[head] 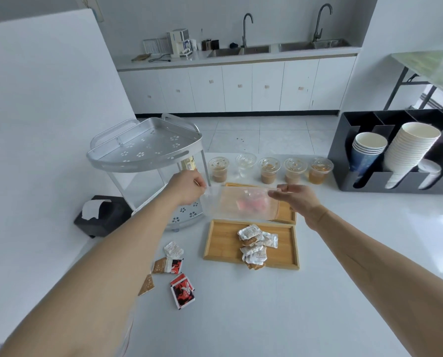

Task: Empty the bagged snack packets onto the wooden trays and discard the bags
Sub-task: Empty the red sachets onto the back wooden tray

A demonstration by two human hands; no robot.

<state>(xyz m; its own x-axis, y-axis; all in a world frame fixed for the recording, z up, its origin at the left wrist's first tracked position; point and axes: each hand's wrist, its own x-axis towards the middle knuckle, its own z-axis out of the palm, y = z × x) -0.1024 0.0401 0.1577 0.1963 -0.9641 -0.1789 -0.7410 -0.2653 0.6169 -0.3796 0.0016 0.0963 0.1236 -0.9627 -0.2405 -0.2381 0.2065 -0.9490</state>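
Both my hands hold a clear plastic bag (230, 204) stretched above the far wooden tray (284, 213). My left hand (189, 188) pinches its left top corner and my right hand (296, 198) grips its right top edge. Pink-red shapes, probably packets, show blurred through the bag. The near wooden tray (220, 247) carries a pile of white and brown snack packets (256, 247). Loose packets (174, 266) lie on the white table left of that tray, including a red and black one (182, 291).
A silver corner rack (148, 148) stands at the left behind my left hand, a black tissue box (103, 215) beside it. Several lidded drink cups (269, 170) line up behind the trays. A black organiser with paper cups (400, 153) fills the right.
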